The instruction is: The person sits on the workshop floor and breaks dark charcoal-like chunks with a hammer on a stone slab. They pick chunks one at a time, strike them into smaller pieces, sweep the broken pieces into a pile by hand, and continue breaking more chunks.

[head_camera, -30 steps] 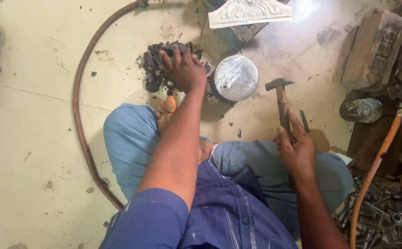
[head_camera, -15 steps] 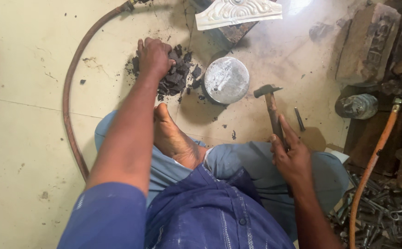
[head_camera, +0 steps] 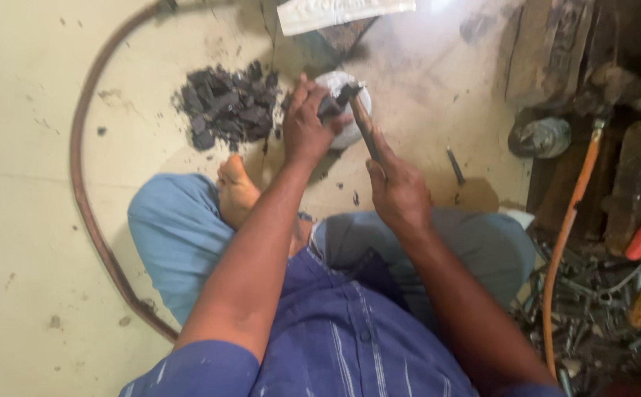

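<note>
matt black coal-like lumps (head_camera: 226,109), wooden-handled metal hammer (head_camera: 361,121), dull metal lid (head_camera: 344,110), rough pale concrete floor (head_camera: 26,220)

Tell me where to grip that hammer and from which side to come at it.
Grip the hammer low on its handle, as the right hand does now, coming from the near side, by the knees. The handle slants toward the person, while the head sits at the dark lump held in the left hand, so the far end is crowded.

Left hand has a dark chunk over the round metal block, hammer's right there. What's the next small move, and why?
Probably a short, light tap. The hammer in the right hand already meets the dark chunk that the left hand pinches over the round block, fingers close by.
</note>
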`<state>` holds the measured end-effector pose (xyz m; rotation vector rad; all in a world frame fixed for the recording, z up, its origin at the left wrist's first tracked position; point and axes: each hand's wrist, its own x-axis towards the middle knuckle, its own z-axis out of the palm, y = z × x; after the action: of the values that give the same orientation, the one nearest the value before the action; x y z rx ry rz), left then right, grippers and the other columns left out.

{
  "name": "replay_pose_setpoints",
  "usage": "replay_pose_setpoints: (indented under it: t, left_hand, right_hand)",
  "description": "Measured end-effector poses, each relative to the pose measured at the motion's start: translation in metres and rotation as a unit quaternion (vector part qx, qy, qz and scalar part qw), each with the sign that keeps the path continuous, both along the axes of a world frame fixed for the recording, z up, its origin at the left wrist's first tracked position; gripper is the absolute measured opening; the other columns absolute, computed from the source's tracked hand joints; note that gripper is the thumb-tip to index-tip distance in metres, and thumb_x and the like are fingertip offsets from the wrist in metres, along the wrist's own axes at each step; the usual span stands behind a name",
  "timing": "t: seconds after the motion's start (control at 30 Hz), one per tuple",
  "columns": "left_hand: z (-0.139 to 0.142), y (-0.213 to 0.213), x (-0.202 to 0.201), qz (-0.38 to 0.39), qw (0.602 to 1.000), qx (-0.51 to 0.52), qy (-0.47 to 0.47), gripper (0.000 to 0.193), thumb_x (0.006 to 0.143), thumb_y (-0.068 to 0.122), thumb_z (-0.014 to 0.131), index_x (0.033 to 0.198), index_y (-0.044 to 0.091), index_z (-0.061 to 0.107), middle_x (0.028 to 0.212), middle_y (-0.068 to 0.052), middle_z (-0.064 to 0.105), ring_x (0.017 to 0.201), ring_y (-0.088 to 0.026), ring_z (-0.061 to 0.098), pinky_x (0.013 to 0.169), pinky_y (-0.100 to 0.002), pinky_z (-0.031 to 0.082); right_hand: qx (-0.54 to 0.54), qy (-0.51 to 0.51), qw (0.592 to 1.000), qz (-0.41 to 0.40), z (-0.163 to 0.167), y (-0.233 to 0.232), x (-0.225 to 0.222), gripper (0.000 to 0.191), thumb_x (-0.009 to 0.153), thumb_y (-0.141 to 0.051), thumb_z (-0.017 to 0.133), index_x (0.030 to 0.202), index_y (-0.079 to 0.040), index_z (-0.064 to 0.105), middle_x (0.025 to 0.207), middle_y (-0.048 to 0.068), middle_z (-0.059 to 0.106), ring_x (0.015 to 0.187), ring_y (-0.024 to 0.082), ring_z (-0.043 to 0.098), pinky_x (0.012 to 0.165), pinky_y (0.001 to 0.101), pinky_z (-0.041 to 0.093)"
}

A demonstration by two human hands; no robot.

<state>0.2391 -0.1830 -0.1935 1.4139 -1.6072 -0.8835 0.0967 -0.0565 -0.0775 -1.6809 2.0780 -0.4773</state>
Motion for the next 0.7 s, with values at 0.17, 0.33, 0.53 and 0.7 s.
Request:
replay_pose_setpoints:
  t: [0.17,0.33,0.53,0.7]
  left_hand:
    - [-0.020,0.010,-0.016,0.040,0.993,-0.112,-0.008,0.075,0.072,0.023,0.095,0.137,0.011,0.061,0.149,-0.008,0.059,0.154,-0.035,0.034,0.125,-0.043,0.036]
    - [-0.020,0.011,-0.022,0.068,0.991,-0.114,-0.019,0.087,0.076,0.017,0.091,0.151,0.013,0.048,0.148,-0.005,0.061,0.155,-0.033,0.035,0.128,-0.043,0.034]
    - [-0.013,0.013,-0.020,0.069,0.990,-0.125,0.000,0.099,0.079,0.020,0.091,0.159,0.014,0.033,0.154,-0.003,0.057,0.156,-0.031,0.034,0.131,-0.043,0.030]
    - [-0.010,0.012,-0.022,0.058,0.991,-0.110,-0.042,0.101,0.079,0.023,0.090,0.159,0.008,0.029,0.154,-0.005,0.054,0.155,-0.032,0.030,0.128,-0.044,0.028]
  right_hand:
    - [-0.136,-0.090,0.984,0.065,0.010,-0.009,0.002,0.053,0.102,-0.017,0.065,0.153,-0.021,0.050,0.121,0.025,0.070,0.106,0.039,0.072,0.085,0.0439,0.058]
    - [0.089,0.061,0.994,0.023,0.026,-0.015,0.013,0.060,0.097,-0.015,0.067,0.153,-0.026,0.051,0.086,0.024,0.067,0.079,0.044,0.067,0.068,0.0527,0.050]
    - [-0.113,-0.038,0.992,0.047,0.027,-0.014,0.009,0.056,0.102,-0.012,0.061,0.156,-0.021,0.050,0.088,0.025,0.064,0.078,0.038,0.065,0.075,0.0480,0.053]
    - [-0.111,-0.046,0.990,0.072,0.019,-0.015,0.004,0.057,0.100,-0.010,0.065,0.154,-0.020,0.050,0.094,0.025,0.068,0.079,0.043,0.067,0.071,0.0494,0.052]
